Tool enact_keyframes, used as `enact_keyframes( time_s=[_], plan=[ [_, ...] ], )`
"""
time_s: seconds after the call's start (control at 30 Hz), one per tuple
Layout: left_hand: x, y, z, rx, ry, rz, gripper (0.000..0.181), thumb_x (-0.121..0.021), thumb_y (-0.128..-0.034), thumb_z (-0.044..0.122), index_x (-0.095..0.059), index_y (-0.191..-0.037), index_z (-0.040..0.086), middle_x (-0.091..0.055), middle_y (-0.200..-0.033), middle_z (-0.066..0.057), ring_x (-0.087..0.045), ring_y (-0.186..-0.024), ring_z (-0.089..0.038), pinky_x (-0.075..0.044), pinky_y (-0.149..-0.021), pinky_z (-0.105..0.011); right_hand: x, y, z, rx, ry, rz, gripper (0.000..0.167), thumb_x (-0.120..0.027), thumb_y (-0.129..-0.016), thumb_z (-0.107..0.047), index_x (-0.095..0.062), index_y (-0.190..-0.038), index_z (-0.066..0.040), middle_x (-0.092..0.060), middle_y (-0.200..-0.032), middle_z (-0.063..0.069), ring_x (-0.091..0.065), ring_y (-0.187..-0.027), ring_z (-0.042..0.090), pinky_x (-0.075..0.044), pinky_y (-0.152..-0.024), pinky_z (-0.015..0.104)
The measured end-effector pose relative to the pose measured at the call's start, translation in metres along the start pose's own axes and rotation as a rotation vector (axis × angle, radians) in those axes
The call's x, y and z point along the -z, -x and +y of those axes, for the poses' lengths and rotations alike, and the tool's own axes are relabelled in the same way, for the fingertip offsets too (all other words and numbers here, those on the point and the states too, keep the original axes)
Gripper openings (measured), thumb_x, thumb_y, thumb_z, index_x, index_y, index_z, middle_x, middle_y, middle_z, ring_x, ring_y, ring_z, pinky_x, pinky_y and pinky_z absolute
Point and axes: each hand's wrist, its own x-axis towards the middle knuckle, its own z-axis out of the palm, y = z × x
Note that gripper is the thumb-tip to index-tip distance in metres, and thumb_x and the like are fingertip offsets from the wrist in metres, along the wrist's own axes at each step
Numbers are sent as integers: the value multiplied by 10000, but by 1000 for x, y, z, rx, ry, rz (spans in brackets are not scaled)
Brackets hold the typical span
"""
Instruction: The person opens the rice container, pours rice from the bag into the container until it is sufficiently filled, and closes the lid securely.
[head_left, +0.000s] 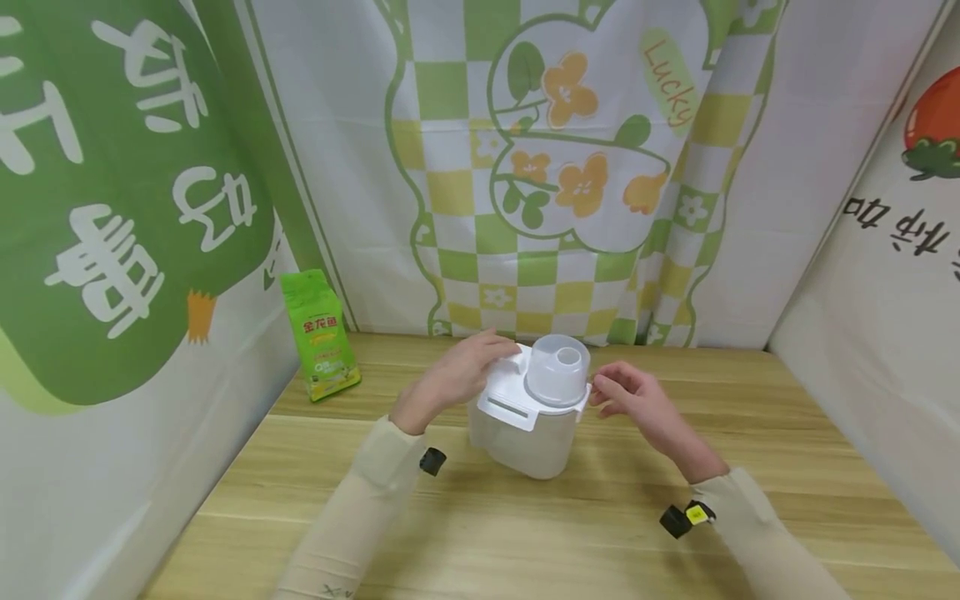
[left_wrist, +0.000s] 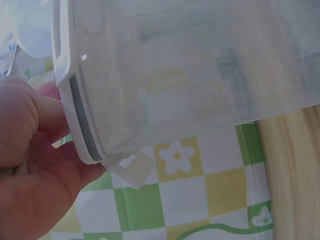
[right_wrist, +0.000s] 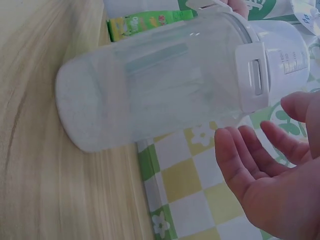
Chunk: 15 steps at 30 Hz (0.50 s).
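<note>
A translucent container [head_left: 525,450] is stood upright on the wooden table [head_left: 480,550]; no contents can be made out through its wall. A white lid [head_left: 504,385] is apparently seated already, topped by an upended measuring cup [head_left: 557,379]. The front clasp [head_left: 517,419] is angled outward, so its fastening is judged not yet done. The lid's edge is gripped by the left hand's [head_left: 461,371] curled fingers; the right hand [head_left: 637,400] is held just beside, fingers loosely bent, thumb apart. Farther back, a green bag [head_left: 321,337] is stood upright, seemingly unopened, its contents hidden.
</note>
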Motion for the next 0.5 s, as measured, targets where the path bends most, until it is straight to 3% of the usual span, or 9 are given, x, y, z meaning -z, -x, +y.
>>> enact_keyframes(
  time_s=[0.17, 0.27, 0.4, 0.5],
  plan=[
    [-8, -1, -6, 3, 19, 63, 572, -452, -817, -189, -623, -1300, 65, -582, -1377, -161, -429, -1379, -403, -331, -1163, -506, -6, 1, 2, 20, 6, -30, 313, -576, -999, -246, -571, -1139, 34, -675, -938, 6, -670, -855, 144, -605, -736, 362],
    [-13, -3, -9, 38, 49, 84, 573, -451, -829, -170, -627, -1306, 95, -540, -1431, -154, -384, -1406, -421, -318, -1163, -533, -9, 0, 4, 28, 0, -41, 291, -591, -990, -222, -574, -1130, 33, -674, -938, 13, -674, -857, 192, -605, -731, 362],
    [-18, -6, -12, 86, 79, 98, 497, -471, -902, -90, -616, -1327, 122, -488, -1485, -137, -355, -1427, -410, -303, -1170, -536, -10, -1, 6, 30, 4, -51, 270, -610, -978, -197, -578, -1116, 33, -667, -930, 33, -670, -854, 270, -604, -721, 358],
    [-19, -7, -13, 90, 92, 110, 433, -466, -948, -32, -612, -1331, 107, -488, -1483, -145, -394, -1412, -379, -322, -1170, -503, -10, -1, 5, 33, 9, -58, 273, -617, -975, -206, -576, -1113, 26, -655, -938, 67, -662, -833, 258, -603, -718, 348]
  ],
)
